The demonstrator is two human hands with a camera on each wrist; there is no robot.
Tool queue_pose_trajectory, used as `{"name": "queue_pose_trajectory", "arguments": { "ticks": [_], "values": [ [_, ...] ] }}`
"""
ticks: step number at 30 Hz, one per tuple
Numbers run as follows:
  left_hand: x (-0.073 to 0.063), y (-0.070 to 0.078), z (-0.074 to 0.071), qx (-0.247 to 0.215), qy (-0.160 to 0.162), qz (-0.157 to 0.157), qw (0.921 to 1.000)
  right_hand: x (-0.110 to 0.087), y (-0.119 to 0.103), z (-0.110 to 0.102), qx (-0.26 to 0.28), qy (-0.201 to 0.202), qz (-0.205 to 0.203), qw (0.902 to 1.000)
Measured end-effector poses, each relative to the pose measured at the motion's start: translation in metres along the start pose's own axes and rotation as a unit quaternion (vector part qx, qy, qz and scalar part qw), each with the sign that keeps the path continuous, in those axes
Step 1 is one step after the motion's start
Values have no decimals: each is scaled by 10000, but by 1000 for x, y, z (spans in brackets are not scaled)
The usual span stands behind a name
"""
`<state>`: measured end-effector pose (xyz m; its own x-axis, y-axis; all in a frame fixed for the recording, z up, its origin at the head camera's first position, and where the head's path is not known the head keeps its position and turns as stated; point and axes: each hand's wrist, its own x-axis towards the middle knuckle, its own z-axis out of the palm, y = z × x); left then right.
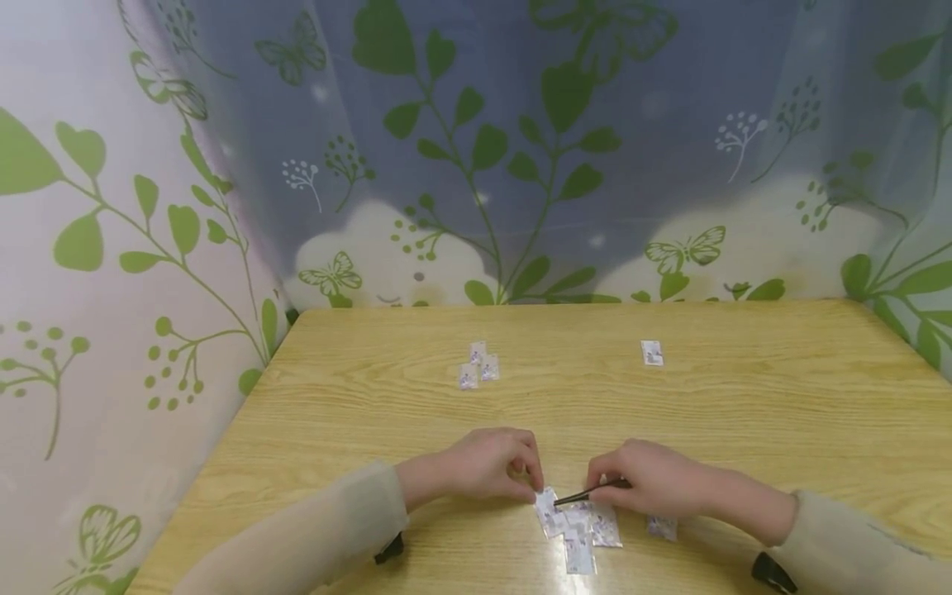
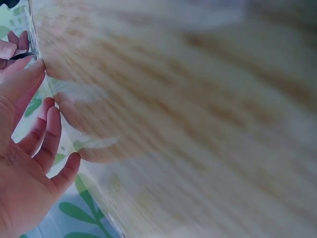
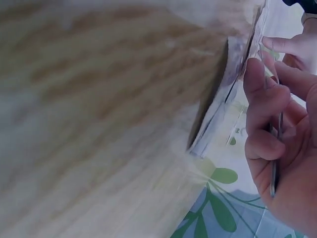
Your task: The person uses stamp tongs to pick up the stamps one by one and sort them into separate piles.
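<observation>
My right hand (image 1: 654,479) grips dark tweezers (image 1: 592,492), whose tips lie over a small flat whitish piece with a purple print (image 1: 549,511). In the right wrist view, the tweezers (image 3: 274,171) run along the palm under curled fingers. My left hand (image 1: 491,465) has its thumb and forefinger tips at that piece's upper left edge. Its fingers (image 2: 48,144) are spread in the left wrist view, their tips resting at the table surface. The piece overlaps several similar ones, including a lower piece (image 1: 579,555) and one at the right (image 1: 606,525).
Another printed piece (image 1: 662,527) lies partly under my right wrist. Farther back on the wooden table (image 1: 357,397) are three grouped pieces (image 1: 478,366) and a single one (image 1: 652,353). A leaf-patterned curtain (image 1: 476,165) hangs behind the table and along its left side.
</observation>
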<state>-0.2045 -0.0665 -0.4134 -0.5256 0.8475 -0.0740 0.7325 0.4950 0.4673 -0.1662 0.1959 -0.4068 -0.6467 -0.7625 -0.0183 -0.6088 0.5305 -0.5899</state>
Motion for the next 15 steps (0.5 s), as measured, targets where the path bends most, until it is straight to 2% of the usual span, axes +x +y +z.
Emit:
{"name": "queue_pose_trajectory", "arguments": {
  "ticks": [9, 15],
  "values": [
    [0, 0, 0, 61, -9, -30, 10000, 8, -3, 1, -591, 304, 186, 9976],
    [0, 2, -1, 71, -16, -42, 10000, 9, -5, 1, -764, 432, 256, 9958]
  ]
}}
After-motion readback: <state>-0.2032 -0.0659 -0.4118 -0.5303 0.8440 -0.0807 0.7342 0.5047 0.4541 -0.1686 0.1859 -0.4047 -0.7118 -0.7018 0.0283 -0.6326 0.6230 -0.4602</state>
